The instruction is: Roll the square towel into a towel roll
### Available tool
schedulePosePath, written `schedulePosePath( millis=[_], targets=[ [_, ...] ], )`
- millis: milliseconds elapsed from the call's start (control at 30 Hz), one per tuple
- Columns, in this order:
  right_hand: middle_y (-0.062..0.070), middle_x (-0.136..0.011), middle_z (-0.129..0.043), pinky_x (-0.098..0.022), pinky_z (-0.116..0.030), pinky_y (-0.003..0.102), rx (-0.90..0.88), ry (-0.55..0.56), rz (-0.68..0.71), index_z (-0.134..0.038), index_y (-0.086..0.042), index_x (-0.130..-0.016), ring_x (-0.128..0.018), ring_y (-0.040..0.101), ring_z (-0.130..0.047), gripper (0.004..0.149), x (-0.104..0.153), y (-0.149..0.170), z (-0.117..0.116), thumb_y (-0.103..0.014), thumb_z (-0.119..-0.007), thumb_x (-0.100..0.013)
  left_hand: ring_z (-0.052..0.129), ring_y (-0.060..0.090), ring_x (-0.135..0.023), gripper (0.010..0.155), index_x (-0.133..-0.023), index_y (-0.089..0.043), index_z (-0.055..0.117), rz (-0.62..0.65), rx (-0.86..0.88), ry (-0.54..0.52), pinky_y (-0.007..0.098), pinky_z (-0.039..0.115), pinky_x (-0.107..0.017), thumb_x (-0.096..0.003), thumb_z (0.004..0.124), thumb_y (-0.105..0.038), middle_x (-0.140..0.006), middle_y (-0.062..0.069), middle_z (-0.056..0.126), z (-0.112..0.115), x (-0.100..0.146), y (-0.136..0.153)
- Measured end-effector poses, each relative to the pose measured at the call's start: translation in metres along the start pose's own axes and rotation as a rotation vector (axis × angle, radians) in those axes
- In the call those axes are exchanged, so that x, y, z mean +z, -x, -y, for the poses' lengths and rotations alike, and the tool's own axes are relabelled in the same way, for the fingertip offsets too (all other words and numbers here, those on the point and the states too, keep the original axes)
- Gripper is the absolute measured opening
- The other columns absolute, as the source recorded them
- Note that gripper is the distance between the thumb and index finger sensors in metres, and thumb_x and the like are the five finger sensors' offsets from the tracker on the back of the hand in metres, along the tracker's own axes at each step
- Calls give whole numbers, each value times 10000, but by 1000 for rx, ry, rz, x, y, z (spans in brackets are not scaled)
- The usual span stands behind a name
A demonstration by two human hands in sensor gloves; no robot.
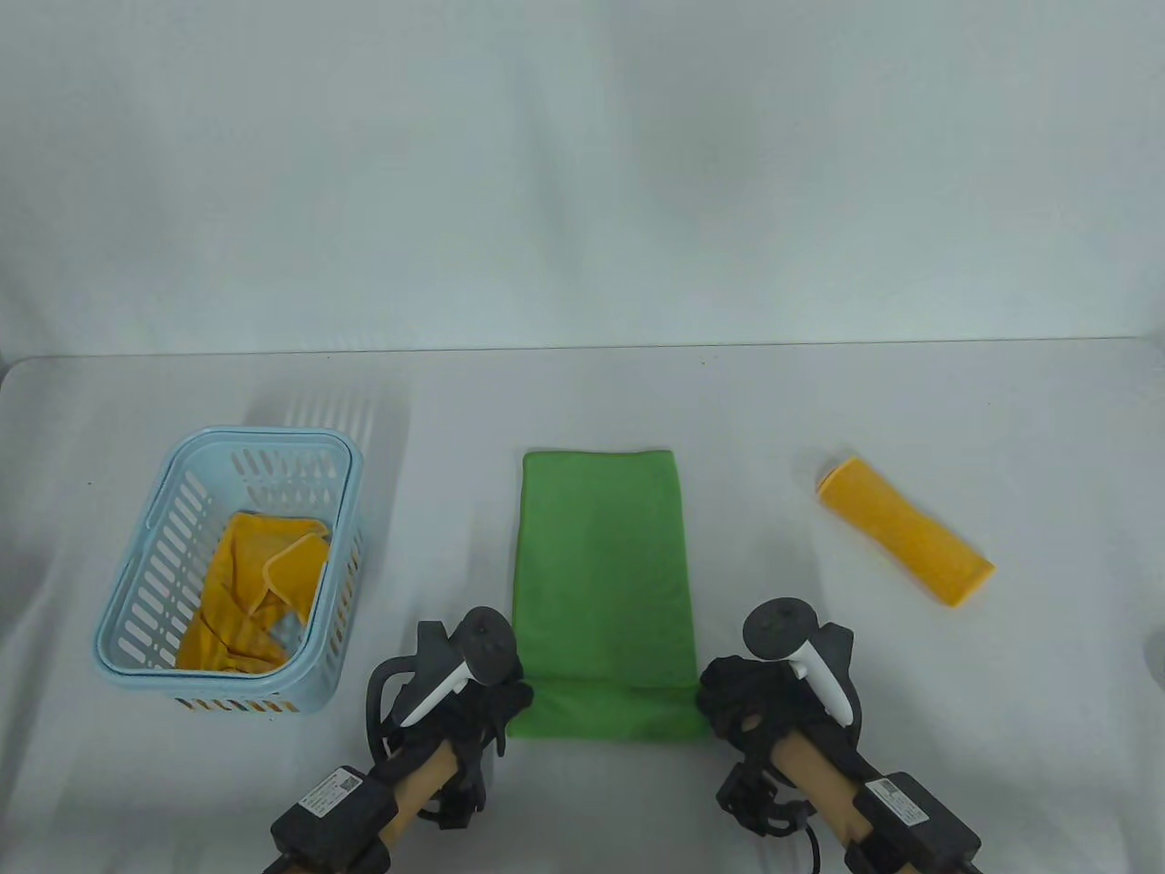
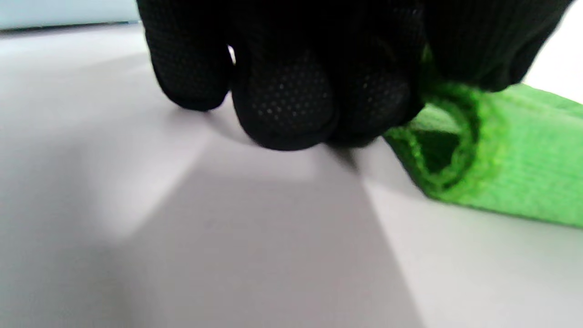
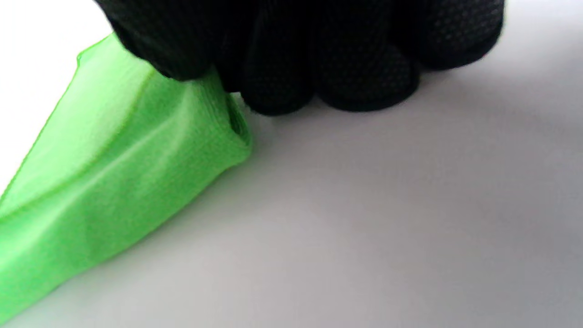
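A green towel [image 1: 601, 564], folded to a long strip, lies on the white table with its near end turned over into a first small roll [image 1: 608, 715]. My left hand [image 1: 505, 706] pinches the left end of that roll, whose open green tube [image 2: 448, 150] shows beside my curled black fingers [image 2: 291, 100]. My right hand [image 1: 719, 696] grips the right end, where the rolled green edge [image 3: 227, 127] sits under curled fingers [image 3: 355, 77]. Both trackers stand above the hands in the table view.
A light blue slotted basket [image 1: 136, 583] with crumpled yellow cloths [image 1: 250, 592] stands at the left. A rolled yellow towel [image 1: 906, 531] lies at the right. The table's back edge meets a white wall.
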State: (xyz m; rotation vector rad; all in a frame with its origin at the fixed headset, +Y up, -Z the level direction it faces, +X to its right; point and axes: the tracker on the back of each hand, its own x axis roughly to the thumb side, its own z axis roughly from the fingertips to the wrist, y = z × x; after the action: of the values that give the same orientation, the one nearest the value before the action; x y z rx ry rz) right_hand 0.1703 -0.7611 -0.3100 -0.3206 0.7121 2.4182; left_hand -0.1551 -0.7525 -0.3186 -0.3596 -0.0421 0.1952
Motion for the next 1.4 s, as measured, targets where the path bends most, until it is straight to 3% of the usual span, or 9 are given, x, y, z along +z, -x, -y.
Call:
schedulePosePath(
  millis=[200, 267, 533, 667, 800, 1100, 1233, 1400],
  targets=[
    [6, -802, -846, -534, -722, 516, -31, 53, 22, -647, -272, -903, -646, 284, -885, 618, 5, 1, 10, -475, -801, -340, 1015, 150, -577, 572, -886, -325, 796, -13, 51, -9, 463, 774, -629, -360, 782, -548, -741, -109, 952, -7, 0, 8],
    [12, -839, -825, -557, -705, 530, -24, 86, 58, -634, -274, -913, -701, 300, -867, 637, 10, -4, 14, -481, -803, -335, 1019, 165, -641, 600, -903, -327, 788, 13, 38, -57, 473, 769, -638, -351, 784, -563, -787, -100, 949, -14, 4, 6],
    [1, -892, -781, -595, -671, 548, 108, 157, 257, -598, -299, -928, -780, 308, -822, 676, 39, -30, 7, -495, -810, -316, 984, 203, -758, 708, -949, -338, 746, 198, -127, -193, 499, 744, -662, -307, 793, -633, -895, -79, 900, -26, 31, -29],
    [-14, -938, -715, -626, -636, 551, 194, 121, 379, -549, -318, -941, -839, 306, -762, 703, 46, -42, -6, -503, -804, -313, 935, 211, -830, 743, -979, -351, 699, 292, -215, -167, 507, 721, -684, -300, 790, -638, -958, -77, 841, -19, 36, -43],
    [-23, -968, -684, -644, -620, 557, 314, 100, 392, -539, -330, -945, -883, 309, -726, 708, 45, -47, -21, -499, -808, -312, 844, 210, -919, 715, -991, -377, 654, 382, -281, -38, 509, 680, -718, -320, 784, -584, -1029, -80, 740, -2, 34, -50],
    [-61, -979, -655, -656, -602, 563, 541, 153, 335, -632, -327, -919, -913, 320, -693, 664, 33, -40, -41, -479, -833, -304, 828, 207, -931, 632, -952, -368, 708, 369, -403, -13, 499, 683, -722, -343, 786, -521, -1024, -87, 728, 12, 29, -48],
    [-113, -979, -541, -682, -566, 538, 672, 177, 330, -518, -378, -897, -929, 270, -624, 693, 29, -39, -51, -490, -841, -294, 803, 191, -936, 641, -953, -383, 668, 352, -396, 2, 479, 680, -729, -339, 789, -526, -1029, -100, 689, 14, 26, -45],
    [-98, -934, -652, -659, -608, 539, 611, 248, 366, -631, -363, -850, -889, 282, -704, 507, 29, -40, -48, -388, -781, -367, 745, 187, -937, 716, -983, -366, 553, 341, -403, 20, 469, 660, -741, -331, 790, -544, -1043, -87, 602, 18, 23, -43]
  ],
)
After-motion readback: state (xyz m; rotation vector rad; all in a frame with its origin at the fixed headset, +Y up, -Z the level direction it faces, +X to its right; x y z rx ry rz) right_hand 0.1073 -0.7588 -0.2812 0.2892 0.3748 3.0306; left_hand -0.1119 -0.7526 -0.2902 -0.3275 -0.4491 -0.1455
